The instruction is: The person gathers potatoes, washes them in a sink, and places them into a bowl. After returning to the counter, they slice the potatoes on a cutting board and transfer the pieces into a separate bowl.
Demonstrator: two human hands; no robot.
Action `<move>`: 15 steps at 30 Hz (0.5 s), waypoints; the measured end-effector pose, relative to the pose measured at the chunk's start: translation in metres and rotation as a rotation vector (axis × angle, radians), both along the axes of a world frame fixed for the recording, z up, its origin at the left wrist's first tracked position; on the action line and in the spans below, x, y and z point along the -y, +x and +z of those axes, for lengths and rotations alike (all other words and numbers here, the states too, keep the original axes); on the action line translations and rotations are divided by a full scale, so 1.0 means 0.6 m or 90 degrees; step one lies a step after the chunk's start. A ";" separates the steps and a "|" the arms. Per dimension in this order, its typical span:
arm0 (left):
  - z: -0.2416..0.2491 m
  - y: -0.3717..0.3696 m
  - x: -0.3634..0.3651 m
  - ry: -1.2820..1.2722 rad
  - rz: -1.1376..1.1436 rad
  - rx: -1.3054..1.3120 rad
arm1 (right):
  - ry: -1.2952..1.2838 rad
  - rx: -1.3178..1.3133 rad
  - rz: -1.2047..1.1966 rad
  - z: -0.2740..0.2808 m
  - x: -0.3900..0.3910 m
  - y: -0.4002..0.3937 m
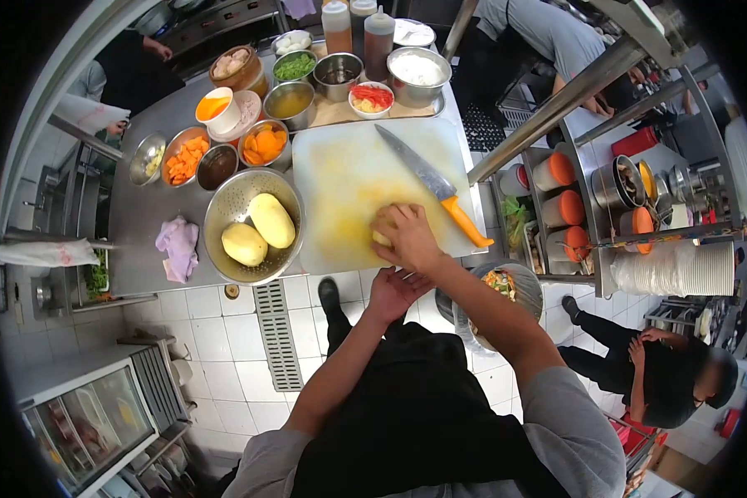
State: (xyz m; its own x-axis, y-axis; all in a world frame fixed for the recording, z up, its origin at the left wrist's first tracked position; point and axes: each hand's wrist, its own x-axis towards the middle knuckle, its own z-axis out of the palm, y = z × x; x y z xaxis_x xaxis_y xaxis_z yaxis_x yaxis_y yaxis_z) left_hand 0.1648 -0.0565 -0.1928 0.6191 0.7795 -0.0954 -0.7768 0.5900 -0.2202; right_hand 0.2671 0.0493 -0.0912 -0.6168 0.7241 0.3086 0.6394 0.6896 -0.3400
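Note:
My right hand (410,241) is on the lower part of the white cutting board (340,158), fingers curled round a pale yellow piece of potato (381,238), mostly hidden by them. Just below, at the board's front edge, my left hand (397,292) is cupped palm up, fingers stretched toward my right wrist; no object shows in it. A large knife with an orange handle (465,221) lies slantwise on the board's right side, its blade pointing away from me. Left of the board, two peeled potatoes (272,221) sit in a perforated metal colander (224,195). Yellow stains mark the board.
Bowls of carrot pieces (187,161), sliced carrot (264,144), chopped greens (295,66) and white powder (417,70) line the table's back and left. A purple cloth (178,247) lies near the front edge. Below right stands a lined waste bin (519,286); another person (664,365) is beyond.

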 end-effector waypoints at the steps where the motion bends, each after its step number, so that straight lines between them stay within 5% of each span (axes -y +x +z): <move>1: 0.005 0.004 0.003 0.020 0.016 -0.004 | -0.008 0.000 0.008 -0.001 0.022 0.010; 4: 0.045 0.009 0.006 -0.068 0.042 -0.088 | -0.014 -0.010 0.030 -0.001 0.088 0.036; 7: -0.011 0.022 0.027 -0.037 0.053 -0.107 | 0.018 -0.049 0.007 0.001 0.139 0.046; 8: 0.006 0.021 0.035 -0.008 0.061 0.052 | -0.015 -0.052 0.010 0.007 0.146 0.047; 10: 0.036 0.012 0.038 -0.065 0.058 -0.104 | -0.022 -0.066 0.013 0.043 0.156 0.035; 14: 0.180 -0.083 0.031 0.049 0.118 0.039 | 0.026 -0.114 0.058 0.127 0.137 -0.047; 15: 0.212 -0.116 0.017 0.034 0.153 -0.139 | 0.048 -0.156 0.083 0.145 0.119 -0.082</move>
State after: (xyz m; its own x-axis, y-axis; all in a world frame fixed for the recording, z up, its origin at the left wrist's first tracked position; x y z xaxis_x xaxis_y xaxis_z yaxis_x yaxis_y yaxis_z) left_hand 0.0951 -0.0669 -0.0653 0.3864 0.9082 -0.1610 -0.9205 0.3906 -0.0061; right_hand 0.2178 -0.0219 -0.0041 -0.6035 0.6127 0.5103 0.4488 0.7899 -0.4178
